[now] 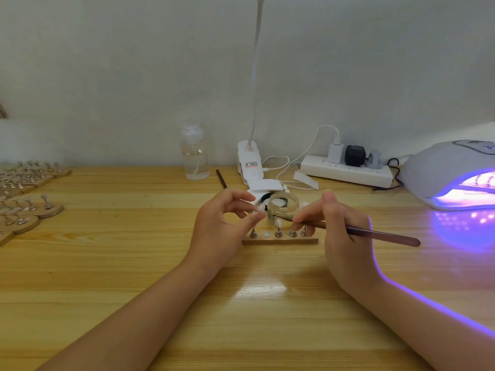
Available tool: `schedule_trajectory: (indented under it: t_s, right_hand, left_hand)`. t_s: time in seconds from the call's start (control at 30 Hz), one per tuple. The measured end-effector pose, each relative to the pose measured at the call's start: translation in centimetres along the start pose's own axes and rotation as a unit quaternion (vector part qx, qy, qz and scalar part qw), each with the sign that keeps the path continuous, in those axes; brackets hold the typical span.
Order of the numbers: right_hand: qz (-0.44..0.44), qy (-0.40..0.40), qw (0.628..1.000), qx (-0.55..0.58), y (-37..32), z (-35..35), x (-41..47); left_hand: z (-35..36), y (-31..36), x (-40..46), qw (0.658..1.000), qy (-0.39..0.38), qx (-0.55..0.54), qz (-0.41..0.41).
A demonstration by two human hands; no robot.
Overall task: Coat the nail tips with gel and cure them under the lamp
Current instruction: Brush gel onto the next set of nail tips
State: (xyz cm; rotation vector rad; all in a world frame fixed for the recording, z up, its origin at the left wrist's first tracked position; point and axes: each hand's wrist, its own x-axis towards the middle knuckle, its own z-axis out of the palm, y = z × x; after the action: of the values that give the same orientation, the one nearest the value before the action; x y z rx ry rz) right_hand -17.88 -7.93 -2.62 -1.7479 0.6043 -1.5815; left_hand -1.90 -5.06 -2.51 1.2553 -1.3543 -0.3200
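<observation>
Pale striped wooden tabletop [107,277]: carries all that we list below.

White domed curing lamp [452,172], far right, cut off by the frame edge; we see violet light in its mouth and on the wood before it.

White power strip [345,171] at the wall, with three plugs; beside it the white clip-on gooseneck lamp [250,159], its head out of view above.

Clear plastic pump bottle [195,153], blurred.

Wooden discs bearing small metal stands [29,207], far left, partly cut off; too small for us to count.

Narrow wooden holder strip [280,240], centre, with metal pegs; our right fingers hide part of it.

Small clear glass jar [283,207], just behind the strip.

Our right hand [345,231]: fingers clamped around the brown-handled brush [375,232], its bristle end towards the jar.

Our left hand [222,223]: thumb and forefinger pinched together on a pale nail tip [259,210], held above the strip's left end, beside the jar; its detail is hard to make out.
</observation>
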Motion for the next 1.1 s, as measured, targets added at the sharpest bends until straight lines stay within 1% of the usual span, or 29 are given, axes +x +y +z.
schedule_trajectory:
  t_s: [0.07, 0.17, 0.3, 0.43, 0.57, 0.73, 1.1]
  right_hand:
    - [0.018, 0.026, 1.0, 0.001, 0.12, -0.15, 0.23]
    - [0.04, 0.059, 0.997, 0.0, 0.23, -0.25, 0.59]
    - [0.051, 0.078, 0.996, -0.002, 0.29, -0.31, 0.72]
    - [0.054, 0.075, 0.996, -0.005, 0.38, -0.31, 0.72]
    - [0.052, 0.066, 0.996, -0.005, 0.41, -0.22, 0.74]
    - [0.057, 0.063, 0.996, -0.003, 0.37, -0.25, 0.72]
    - [0.052, 0.064, 0.997, 0.003, 0.43, -0.17, 0.76]
  left_hand:
    - [0.0, -0.04, 0.0, 1.0, -0.009, -0.002, -0.005]
    - [0.03, 0.05, -0.03, 0.999, -0.03, 0.005, 0.011]
    - [0.09, 0.18, -0.03, 0.998, -0.051, 0.015, 0.026]
    - [0.21, -0.09, 0.06, 0.996, -0.084, 0.011, -0.005]
    - [0.41, -0.19, 0.14, 0.995, -0.091, 0.032, 0.008]
    - [0.76, -0.37, 0.23, 0.991, -0.109, 0.073, -0.025]
    - [0.84, -0.56, 0.29, 0.987, -0.121, 0.106, -0.022]
